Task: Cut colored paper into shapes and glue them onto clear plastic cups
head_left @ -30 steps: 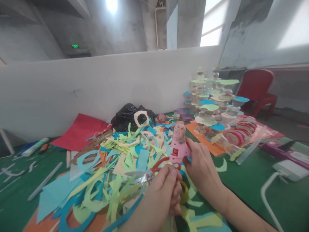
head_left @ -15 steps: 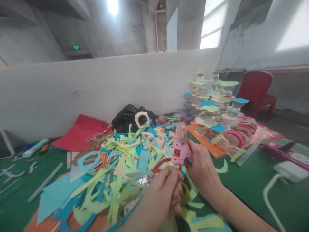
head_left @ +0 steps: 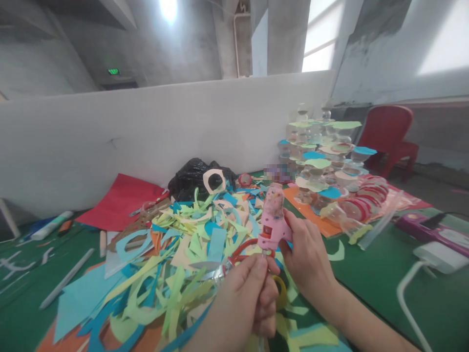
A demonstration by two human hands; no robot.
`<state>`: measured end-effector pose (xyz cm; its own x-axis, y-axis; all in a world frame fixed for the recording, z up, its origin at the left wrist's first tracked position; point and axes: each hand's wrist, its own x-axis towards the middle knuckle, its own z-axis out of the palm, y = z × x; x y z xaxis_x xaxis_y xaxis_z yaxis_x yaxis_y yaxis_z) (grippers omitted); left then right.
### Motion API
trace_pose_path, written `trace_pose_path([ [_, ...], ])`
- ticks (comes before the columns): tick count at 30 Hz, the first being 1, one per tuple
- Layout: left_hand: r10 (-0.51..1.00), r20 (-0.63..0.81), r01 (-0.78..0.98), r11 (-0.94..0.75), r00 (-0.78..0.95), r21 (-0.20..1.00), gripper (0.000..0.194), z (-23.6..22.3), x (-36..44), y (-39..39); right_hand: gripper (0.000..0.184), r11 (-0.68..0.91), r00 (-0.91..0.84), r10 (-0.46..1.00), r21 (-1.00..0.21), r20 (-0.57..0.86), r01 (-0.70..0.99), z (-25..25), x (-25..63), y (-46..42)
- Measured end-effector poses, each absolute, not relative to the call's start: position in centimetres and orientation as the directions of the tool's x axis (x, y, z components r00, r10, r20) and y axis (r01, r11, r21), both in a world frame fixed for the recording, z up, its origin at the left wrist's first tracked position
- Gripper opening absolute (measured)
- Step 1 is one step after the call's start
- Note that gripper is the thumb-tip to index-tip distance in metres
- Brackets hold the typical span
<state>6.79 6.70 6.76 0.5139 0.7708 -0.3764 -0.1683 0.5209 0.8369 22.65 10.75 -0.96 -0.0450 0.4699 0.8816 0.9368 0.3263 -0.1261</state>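
Note:
A pink glue gun (head_left: 273,217) with a stained front end is gripped in my right hand (head_left: 306,249), its nozzle end pointing up and away from me. My left hand (head_left: 249,293) is closed just below it, thumb and fingers pinching a clear glue stick (head_left: 261,345) whose upper end meets the back of the gun. The stick shows again under my fist. Beside my left hand lie scissors (head_left: 216,269) with red handles, partly hidden by the hand and the gun. A yellow ring (head_left: 280,292) sits between my two wrists.
Paper scraps (head_left: 198,244) heap across the green table (head_left: 370,283). Behind are a black plastic bag (head_left: 190,176) and a white partition (head_left: 154,132). At right stand tiers of clear cups (head_left: 317,171) with paper pieces, a purple power strip (head_left: 436,232) and a white plug (head_left: 439,258).
The hands and the glue gun hold nearly the same pose. The whole view has shifted very slightly; the scraps and cup tiers appear unmoved.

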Motion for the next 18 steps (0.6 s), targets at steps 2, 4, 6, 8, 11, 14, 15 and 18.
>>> trace_pose_path([
  [2,0.767,-0.368,-0.179,0.523,0.526,0.833,0.031,6.65,6.74,6.71,0.048,0.332,-0.047,0.473,-0.129,0.880,0.934,-0.94,22.68,10.72],
  [4,0.761,-0.354,-0.196,0.525,0.543,0.828,0.031,6.43,6.72,6.77,0.048,0.336,-0.046,0.470,-0.131,0.881,0.933,-0.95,22.69,10.68],
  [6,0.750,-0.332,-0.230,0.535,0.573,0.813,0.032,6.19,6.75,6.86,0.048,0.343,-0.044,0.473,-0.138,0.880,0.929,-0.99,22.70,10.67],
  [8,0.725,-0.306,-0.267,0.559,0.618,0.785,0.034,6.04,6.81,6.97,0.048,0.359,-0.045,0.482,-0.151,0.875,0.921,-1.06,22.70,10.68],
  [11,0.684,-0.283,-0.290,0.595,0.672,0.750,0.039,6.05,6.92,7.08,0.047,0.385,-0.036,0.486,-0.177,0.873,0.906,-1.17,22.71,10.76],
  [14,0.690,-0.290,-0.278,0.587,0.663,0.760,0.044,6.11,7.00,7.05,0.049,0.394,-0.029,0.473,-0.182,0.881,0.901,-1.23,22.72,10.78],
  [15,0.702,-0.297,-0.265,0.572,0.648,0.776,0.044,6.09,7.03,7.01,0.049,0.396,-0.033,0.468,-0.177,0.883,0.901,-1.23,22.71,10.76],
  [18,0.754,-0.312,-0.211,0.508,0.577,0.835,0.042,5.99,7.11,6.83,0.050,0.397,-0.047,0.466,-0.161,0.884,0.904,-1.22,22.62,10.66],
])
